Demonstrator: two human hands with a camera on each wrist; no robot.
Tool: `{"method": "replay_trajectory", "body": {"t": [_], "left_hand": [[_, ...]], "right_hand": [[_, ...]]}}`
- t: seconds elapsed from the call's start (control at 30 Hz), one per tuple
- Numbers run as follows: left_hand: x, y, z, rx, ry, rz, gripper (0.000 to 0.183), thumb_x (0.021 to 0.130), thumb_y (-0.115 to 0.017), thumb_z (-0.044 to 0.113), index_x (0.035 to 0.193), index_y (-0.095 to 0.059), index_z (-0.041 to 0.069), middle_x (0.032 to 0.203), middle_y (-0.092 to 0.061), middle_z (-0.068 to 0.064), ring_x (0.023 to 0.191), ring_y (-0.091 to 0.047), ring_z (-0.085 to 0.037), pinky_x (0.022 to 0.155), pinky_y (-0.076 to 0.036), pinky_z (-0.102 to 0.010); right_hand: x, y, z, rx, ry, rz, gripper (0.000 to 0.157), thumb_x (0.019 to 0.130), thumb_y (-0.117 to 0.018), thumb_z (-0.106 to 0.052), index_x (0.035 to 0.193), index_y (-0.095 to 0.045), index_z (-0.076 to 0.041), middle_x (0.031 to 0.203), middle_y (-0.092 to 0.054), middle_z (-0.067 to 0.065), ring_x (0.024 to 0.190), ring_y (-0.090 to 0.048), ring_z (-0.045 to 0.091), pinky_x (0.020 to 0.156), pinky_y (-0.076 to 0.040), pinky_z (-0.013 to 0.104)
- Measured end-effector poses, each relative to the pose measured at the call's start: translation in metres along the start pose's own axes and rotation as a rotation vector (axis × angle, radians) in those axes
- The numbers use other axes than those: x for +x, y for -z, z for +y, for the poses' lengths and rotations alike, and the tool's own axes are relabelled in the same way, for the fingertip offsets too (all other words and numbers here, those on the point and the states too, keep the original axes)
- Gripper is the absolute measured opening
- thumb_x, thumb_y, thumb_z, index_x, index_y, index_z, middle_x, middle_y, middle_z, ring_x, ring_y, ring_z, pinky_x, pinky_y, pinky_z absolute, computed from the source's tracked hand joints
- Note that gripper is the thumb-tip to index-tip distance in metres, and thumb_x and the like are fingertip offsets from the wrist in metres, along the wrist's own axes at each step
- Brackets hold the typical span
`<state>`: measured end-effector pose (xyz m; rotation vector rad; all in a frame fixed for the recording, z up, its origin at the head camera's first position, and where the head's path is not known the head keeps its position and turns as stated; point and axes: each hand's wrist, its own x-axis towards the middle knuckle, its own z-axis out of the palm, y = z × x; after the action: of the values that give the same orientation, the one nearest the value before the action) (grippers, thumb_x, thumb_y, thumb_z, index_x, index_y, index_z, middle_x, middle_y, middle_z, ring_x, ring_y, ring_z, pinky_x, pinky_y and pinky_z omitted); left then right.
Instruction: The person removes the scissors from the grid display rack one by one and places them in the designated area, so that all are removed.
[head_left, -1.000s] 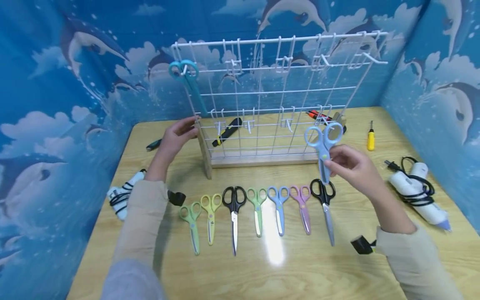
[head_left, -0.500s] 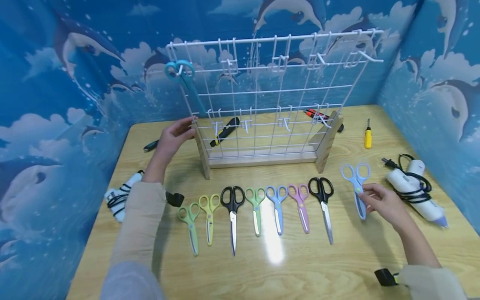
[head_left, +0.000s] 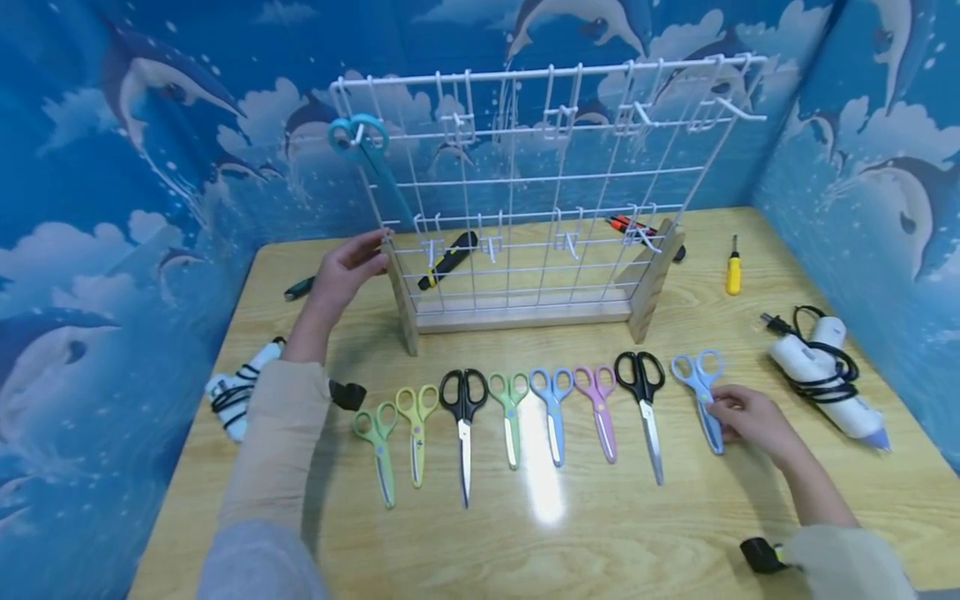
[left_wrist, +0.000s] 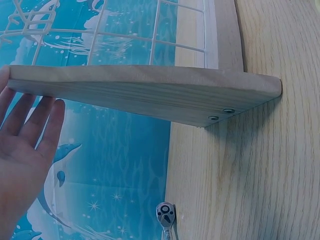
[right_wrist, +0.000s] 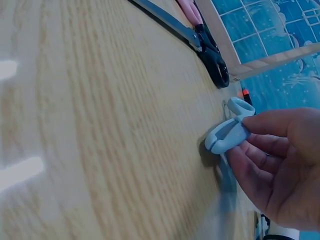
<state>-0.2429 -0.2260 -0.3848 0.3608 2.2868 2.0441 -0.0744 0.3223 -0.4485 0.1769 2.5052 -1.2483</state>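
Observation:
My right hand (head_left: 753, 417) pinches light-blue scissors (head_left: 703, 393) by the blade part, low at the tabletop at the right end of a row of scissors. In the right wrist view, thumb and fingers hold these scissors (right_wrist: 231, 136) from both sides, their loops pointing away. Beside them lie black-handled scissors (head_left: 642, 383). My left hand (head_left: 341, 271) touches the rack's left wooden upright (head_left: 403, 304); in the left wrist view its straight fingers (left_wrist: 42, 120) meet the upright's outer face. Teal scissors (head_left: 386, 175) hang from the rack's top left hook.
The white wire rack (head_left: 525, 179) carries several hooks. Pink scissors (head_left: 600, 408), blue scissors (head_left: 553, 400) and several others fill the row. A yellow screwdriver (head_left: 733, 275) and a white corded tool (head_left: 825, 383) lie at right, a cutter-like black tool (head_left: 453, 254) behind the rack.
My right hand has carried the light-blue scissors from in front of the rack's right side, rightward and down to the end of the row. The left hand has stayed at the upright.

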Motion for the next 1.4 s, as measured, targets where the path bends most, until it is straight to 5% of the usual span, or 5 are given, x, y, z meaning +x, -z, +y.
{"method": "replay_trajectory", "body": {"t": [0.27,0.57,0.8,1.3,1.4], "left_hand": [[0.016,0.010,-0.025,-0.033,0.002,-0.002,0.046,0.077,-0.061,0.020,0.121,-0.047,0.019,0.127,-0.043,-0.001,0.114,-0.041,-0.014,0.089,-0.042,-0.031],[-0.023,-0.024,0.049,0.059,0.004,0.025,0.044,0.081,-0.057,0.024,0.122,-0.045,0.016,0.126,-0.044,-0.004,0.115,-0.040,-0.018,0.091,-0.041,-0.035],[0.027,0.023,-0.048,-0.046,-0.010,-0.009,0.047,0.079,-0.059,0.020,0.124,-0.044,0.017,0.128,-0.042,0.000,0.116,-0.039,-0.015,0.085,-0.045,-0.028],[-0.026,-0.024,0.052,0.086,0.002,0.041,0.043,0.081,-0.057,0.022,0.121,-0.046,0.015,0.126,-0.043,-0.005,0.114,-0.041,-0.018,0.090,-0.041,-0.036],[-0.016,-0.016,0.033,0.070,0.002,0.036,0.044,0.081,-0.057,0.020,0.123,-0.045,0.015,0.127,-0.042,-0.005,0.115,-0.040,-0.018,0.089,-0.042,-0.035]], "right_hand": [[0.000,-0.007,-0.011,-0.056,0.011,-0.003,0.041,0.084,-0.051,-0.015,0.110,-0.041,0.015,0.083,-0.055,0.013,0.058,-0.053,0.008,0.052,-0.052,0.024],[0.000,-0.010,-0.012,-0.164,0.013,0.091,0.038,0.084,-0.049,-0.016,0.108,-0.044,0.013,0.085,-0.055,0.022,0.057,-0.053,0.009,0.049,-0.050,0.022],[-0.001,-0.013,-0.016,-0.387,0.064,0.178,0.034,0.082,-0.050,-0.019,0.104,-0.051,0.007,0.084,-0.059,0.019,0.065,-0.055,0.022,0.054,-0.045,0.032],[-0.001,-0.015,-0.040,-0.565,0.156,0.314,0.027,0.083,-0.048,-0.022,0.098,-0.056,-0.001,0.074,-0.056,0.008,0.056,-0.049,0.017,0.039,-0.033,0.024],[0.004,-0.018,-0.060,-0.509,0.257,0.348,0.023,0.085,-0.048,-0.021,0.096,-0.058,-0.003,0.075,-0.058,0.008,0.060,-0.052,0.018,0.042,-0.036,0.024]]}}
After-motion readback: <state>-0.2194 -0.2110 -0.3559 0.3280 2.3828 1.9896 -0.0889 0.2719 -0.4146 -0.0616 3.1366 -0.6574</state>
